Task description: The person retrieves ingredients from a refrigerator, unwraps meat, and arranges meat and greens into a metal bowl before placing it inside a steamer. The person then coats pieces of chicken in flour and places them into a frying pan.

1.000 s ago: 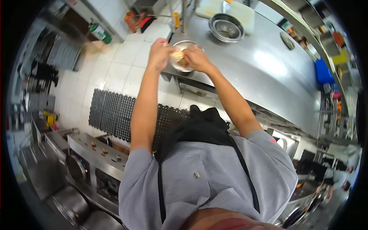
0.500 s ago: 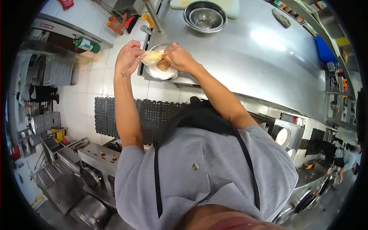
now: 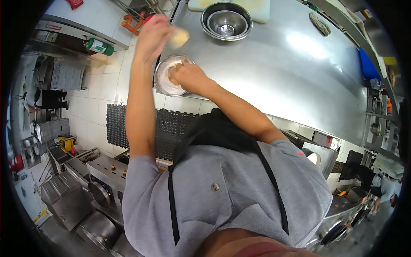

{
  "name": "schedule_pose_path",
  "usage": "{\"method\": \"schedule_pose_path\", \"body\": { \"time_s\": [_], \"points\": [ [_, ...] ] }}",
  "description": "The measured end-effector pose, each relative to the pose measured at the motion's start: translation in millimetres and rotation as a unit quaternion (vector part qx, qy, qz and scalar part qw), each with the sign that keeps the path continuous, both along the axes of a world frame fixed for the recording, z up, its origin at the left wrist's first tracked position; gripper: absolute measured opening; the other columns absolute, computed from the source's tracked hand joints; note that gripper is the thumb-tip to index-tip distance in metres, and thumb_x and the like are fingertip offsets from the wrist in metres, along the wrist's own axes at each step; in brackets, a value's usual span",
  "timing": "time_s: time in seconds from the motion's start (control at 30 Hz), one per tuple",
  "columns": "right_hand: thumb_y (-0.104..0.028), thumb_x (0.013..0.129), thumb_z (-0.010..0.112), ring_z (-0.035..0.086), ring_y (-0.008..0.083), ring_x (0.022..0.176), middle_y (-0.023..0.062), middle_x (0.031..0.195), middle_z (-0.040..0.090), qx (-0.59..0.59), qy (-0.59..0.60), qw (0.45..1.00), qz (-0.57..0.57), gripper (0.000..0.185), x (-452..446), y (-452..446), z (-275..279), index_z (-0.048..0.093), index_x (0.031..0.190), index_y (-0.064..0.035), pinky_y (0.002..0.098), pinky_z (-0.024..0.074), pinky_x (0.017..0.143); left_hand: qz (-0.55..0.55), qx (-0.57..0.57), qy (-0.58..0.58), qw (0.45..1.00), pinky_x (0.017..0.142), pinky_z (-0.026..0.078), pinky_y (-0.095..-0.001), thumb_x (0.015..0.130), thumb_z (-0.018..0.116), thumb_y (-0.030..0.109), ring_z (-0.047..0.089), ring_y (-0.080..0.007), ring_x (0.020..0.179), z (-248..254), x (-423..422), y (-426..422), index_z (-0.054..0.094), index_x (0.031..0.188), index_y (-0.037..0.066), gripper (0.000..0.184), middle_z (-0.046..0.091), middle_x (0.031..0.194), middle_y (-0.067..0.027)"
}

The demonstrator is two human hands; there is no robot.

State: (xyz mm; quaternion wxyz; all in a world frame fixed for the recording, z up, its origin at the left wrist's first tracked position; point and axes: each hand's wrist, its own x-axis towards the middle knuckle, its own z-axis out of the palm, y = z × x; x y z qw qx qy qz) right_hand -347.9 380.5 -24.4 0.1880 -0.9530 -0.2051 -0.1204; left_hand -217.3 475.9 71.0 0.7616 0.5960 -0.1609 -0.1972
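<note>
My left hand [image 3: 154, 37] is raised beyond the metal bowl, smeared by motion. A pale yellow bundle [image 3: 179, 38], which looked like a clear plastic bag a moment ago, hangs from its fingers. Lower down, my right hand [image 3: 190, 78] reaches into the metal bowl [image 3: 160, 87], fingers curled over a brown lump of food [image 3: 173, 76]. White powder [image 3: 171, 88] covers the inside of the bowl around the lump. My fingers hide part of the food. The bowl sits at the left end of the steel table [image 3: 274, 73].
Two nested steel bowls [image 3: 227, 28] stand further back, near a pale cutting board [image 3: 261, 10]. A grey cloth [image 3: 320, 24] lies at the far right. Black rubber mats [image 3: 171, 132] cover floor tiles below. Other people [image 3: 49, 98] appear at the left and right edges.
My left hand has moved up and away from the bowl with the yellow bundle. My right hand has gone down into the bowl, onto the brown food.
</note>
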Motion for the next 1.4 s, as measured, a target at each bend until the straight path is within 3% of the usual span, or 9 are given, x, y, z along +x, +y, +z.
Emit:
{"method": "schedule_pose_path", "body": {
  "time_s": [0.13, 0.23, 0.33, 0.4, 0.6, 0.7, 1.0, 1.2, 1.4],
  "points": [
    [-0.005, 0.075, 0.061, 0.064, 0.0394, 0.097, 0.0201, 0.097, 0.068, 0.041, -0.008, 0.998, 0.036, 0.021, -12, -7, 1, 0.064, 0.095, -0.0001, 0.0437, 0.0543, 0.080, -0.035, -0.030, -0.033, 0.998, 0.076, 0.045, -0.0290, 0.085, 0.066, 0.005, 0.056, -0.0142, 0.083, -2, 15, -74, 0.057, 0.105, 0.001, 0.022, 0.060, 0.088, -0.0059],
    [-0.004, 0.075, 0.060, 0.063, 0.0380, 0.094, 0.0192, 0.096, 0.066, 0.075, 0.024, 0.996, 0.039, 0.022, -18, -19, 1, 0.065, 0.096, -0.0016, 0.0432, 0.0539, 0.078, 0.004, 0.192, -0.130, 0.973, 0.089, 0.047, -0.0317, 0.079, 0.072, 0.023, 0.063, -0.0267, 0.105, -24, 19, -57, 0.065, 0.115, 0.009, 0.039, 0.066, 0.114, -0.0183],
    [-0.004, 0.076, 0.058, 0.063, 0.0369, 0.089, 0.0192, 0.094, 0.066, 0.156, 0.052, 0.986, -0.031, 0.021, -19, -29, 7, 0.067, 0.095, -0.0033, 0.0448, 0.0518, 0.077, 0.047, 0.374, -0.296, 0.877, 0.079, 0.047, -0.0299, 0.087, 0.066, 0.014, 0.059, -0.0144, 0.088, -48, -5, 31, 0.059, 0.106, 0.001, 0.024, 0.064, 0.092, -0.0100],
    [-0.006, 0.076, 0.059, 0.063, 0.0381, 0.088, 0.0199, 0.093, 0.066, 0.179, 0.063, 0.982, -0.020, 0.024, -5, -32, 4, 0.067, 0.098, -0.0039, 0.0464, 0.0510, 0.077, 0.038, 0.525, -0.196, 0.827, 0.071, 0.053, -0.0310, 0.087, 0.065, 0.018, 0.060, -0.0135, 0.078, -82, -24, 92, 0.061, 0.093, 0.004, 0.016, 0.062, 0.084, -0.0075],
    [-0.028, 0.070, 0.070, 0.062, 0.0399, 0.091, 0.0211, 0.093, 0.066, -0.030, 0.221, 0.971, 0.087, 0.046, 56, 21, -12, 0.061, 0.110, -0.0066, 0.0478, 0.0493, 0.080, 0.071, 0.241, 0.080, 0.965, 0.056, 0.058, -0.0316, 0.081, 0.061, 0.009, 0.061, -0.0134, 0.062, -143, -81, 137, 0.058, 0.076, 0.006, 0.007, 0.059, 0.070, -0.0036],
    [-0.024, 0.073, 0.070, 0.058, 0.0362, 0.106, 0.0196, 0.109, 0.063, -0.098, 0.202, 0.966, 0.129, 0.037, 62, 73, -37, 0.064, 0.107, -0.0106, 0.0461, 0.0469, 0.087, 0.184, 0.261, 0.096, 0.943, 0.050, 0.058, -0.0349, 0.077, 0.062, 0.006, 0.066, -0.0200, 0.061, -134, -117, 145, 0.066, 0.084, -0.008, 0.016, 0.065, 0.073, -0.0124],
    [-0.005, 0.068, 0.070, 0.062, 0.0408, 0.087, 0.0224, 0.095, 0.065, -0.046, 0.048, 0.934, 0.351, 0.026, 31, 280, -5, 0.065, 0.094, -0.0039, 0.0460, 0.0506, 0.073, 0.432, 0.232, 0.216, 0.844, 0.047, 0.058, -0.0340, 0.075, 0.060, 0.001, 0.066, -0.0229, 0.057, -127, -210, 321, 0.057, 0.072, -0.011, 0.013, 0.061, 0.068, -0.0170],
    [-0.009, 0.068, 0.071, 0.062, 0.0406, 0.092, 0.0238, 0.098, 0.063, -0.037, 0.331, 0.803, 0.495, 0.041, 21, 424, -2, 0.064, 0.109, -0.0068, 0.0446, 0.0503, 0.082, 0.563, 0.209, 0.205, 0.773, 0.048, 0.058, -0.0342, 0.076, 0.062, 0.001, 0.067, -0.0236, 0.058, -150, -249, 424, 0.062, 0.079, -0.012, 0.013, 0.064, 0.072, -0.0182],
    [-0.008, 0.065, 0.070, 0.060, 0.0376, 0.099, 0.0193, 0.096, 0.059, -0.116, 0.133, 0.828, 0.532, 0.048, -8, 527, -74, 0.065, 0.112, -0.0171, 0.0443, 0.0506, 0.084, 0.656, 0.122, 0.259, 0.698, 0.051, 0.060, -0.0362, 0.080, 0.063, 0.005, 0.068, -0.0233, 0.065, -141, -288, 474, 0.063, 0.084, -0.011, 0.017, 0.067, 0.082, -0.0177]
  ]
}}
